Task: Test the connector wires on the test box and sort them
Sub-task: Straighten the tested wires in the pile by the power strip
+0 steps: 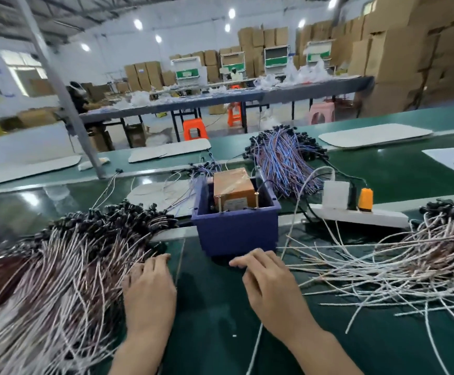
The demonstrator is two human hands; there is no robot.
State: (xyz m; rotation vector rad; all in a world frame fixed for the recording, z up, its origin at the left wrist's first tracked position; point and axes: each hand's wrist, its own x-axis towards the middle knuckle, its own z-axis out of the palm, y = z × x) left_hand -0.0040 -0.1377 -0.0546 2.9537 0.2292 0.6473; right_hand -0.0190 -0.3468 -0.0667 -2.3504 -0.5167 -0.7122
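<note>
The test box (234,189), an orange-brown block, sits inside a blue plastic bin (236,228) at the middle of the green bench. A big pile of white and brown connector wires (66,266) with black ends lies to the left. A looser spread of white wires (399,261) lies to the right. My left hand (150,288) rests flat at the right edge of the left pile, fingers straight. My right hand (269,282) lies flat on the mat just in front of the bin, holding nothing.
A bundle of blue and purple wires (285,161) lies behind the bin. A white power strip (361,216) with a white adapter and an orange plug sits to the right. White pads (374,138) lie on the far belt. A steel post (58,85) rises at the left.
</note>
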